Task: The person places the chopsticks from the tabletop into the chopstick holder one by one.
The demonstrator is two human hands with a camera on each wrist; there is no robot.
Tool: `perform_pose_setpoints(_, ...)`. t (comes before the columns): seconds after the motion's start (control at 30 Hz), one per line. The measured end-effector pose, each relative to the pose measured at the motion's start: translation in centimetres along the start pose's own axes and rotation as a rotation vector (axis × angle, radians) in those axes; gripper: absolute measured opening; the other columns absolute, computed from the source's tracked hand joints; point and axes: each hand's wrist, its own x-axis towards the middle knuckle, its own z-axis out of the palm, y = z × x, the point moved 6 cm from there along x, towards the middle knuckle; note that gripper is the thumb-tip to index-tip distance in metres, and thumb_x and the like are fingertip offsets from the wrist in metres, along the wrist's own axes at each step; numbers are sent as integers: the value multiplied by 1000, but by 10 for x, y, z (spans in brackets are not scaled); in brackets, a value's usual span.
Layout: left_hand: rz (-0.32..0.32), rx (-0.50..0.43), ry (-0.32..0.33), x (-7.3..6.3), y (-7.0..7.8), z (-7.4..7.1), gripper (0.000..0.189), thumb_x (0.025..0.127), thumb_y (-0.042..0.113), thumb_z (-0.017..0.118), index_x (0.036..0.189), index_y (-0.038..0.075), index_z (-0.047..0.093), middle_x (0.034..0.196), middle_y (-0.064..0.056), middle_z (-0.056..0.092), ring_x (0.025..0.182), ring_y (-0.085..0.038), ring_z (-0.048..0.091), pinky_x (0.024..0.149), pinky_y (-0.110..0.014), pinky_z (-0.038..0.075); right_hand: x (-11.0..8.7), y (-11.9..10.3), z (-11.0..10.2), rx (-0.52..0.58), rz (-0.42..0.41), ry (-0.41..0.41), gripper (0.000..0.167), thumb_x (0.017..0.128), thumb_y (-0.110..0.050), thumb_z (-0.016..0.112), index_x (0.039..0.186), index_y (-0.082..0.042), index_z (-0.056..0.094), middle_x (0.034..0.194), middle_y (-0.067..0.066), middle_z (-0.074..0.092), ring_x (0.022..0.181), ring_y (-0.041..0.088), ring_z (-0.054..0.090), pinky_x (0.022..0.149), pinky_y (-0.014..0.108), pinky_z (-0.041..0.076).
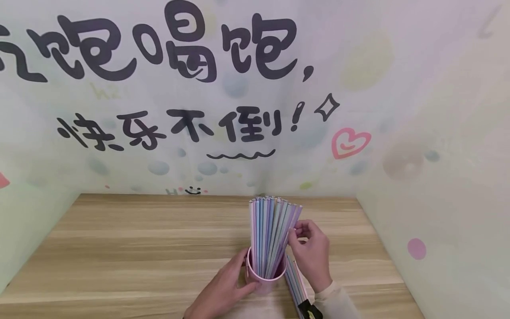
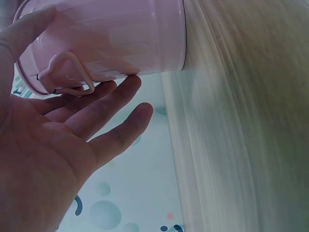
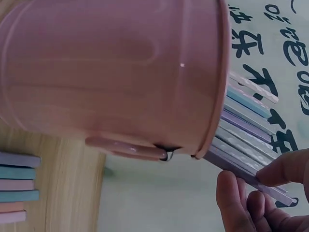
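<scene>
A pink bucket (image 1: 264,287) with small side loops stands upright on the table. Many long pastel pencils (image 1: 268,235) rise out of it, fanned a little to the right. My left hand (image 1: 223,285) holds the bucket from its left side, thumb across the near wall; in the left wrist view its fingers touch the wall beside a wire loop (image 2: 65,72). With thumb and fingers my right hand (image 1: 312,252) pinches a lilac pencil (image 3: 236,169) at the outer right of the bunch, near the upper end. Its lower end is hidden inside the bucket.
Right of the bucket, more pastel pencils (image 1: 295,281) lie on the wooden table (image 1: 139,248), partly under my right forearm. A black object (image 1: 310,309) sits at their near end. Printed white walls (image 1: 179,173) border the table at the back and sides.
</scene>
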Motion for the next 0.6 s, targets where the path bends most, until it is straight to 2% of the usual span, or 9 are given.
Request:
perform_pose_setpoints(0.2, -4, 2, 2, -1, 1, -1, 75, 92, 47, 68, 151, 14, 35, 145, 0, 50, 131, -22, 49, 108, -49, 44, -3, 2, 3, -10, -7, -8, 7, 82, 4, 69, 85, 0, 65, 73, 2, 61, 67, 13, 65, 57, 29, 60)
perform_pose_setpoints(0.37, 2, 3, 1, 0, 1, -1, 75, 92, 47, 67, 151, 15, 35, 144, 0, 50, 130, -22, 50, 108, -49, 44, -5, 4, 1, -19, -10, -20, 7, 82, 4, 70, 86, 0, 67, 73, 3, 62, 67, 12, 64, 57, 22, 57)
perform_pose_setpoints(0.6, 14, 2, 4, 0, 0, 0, 75, 92, 44, 69, 152, 15, 34, 145, 0, 50, 131, -21, 49, 108, -49, 44, -15, 15, -4, -11, 23, -25, 7, 80, 7, 68, 84, 0, 67, 73, 3, 64, 65, 10, 62, 57, 23, 58)
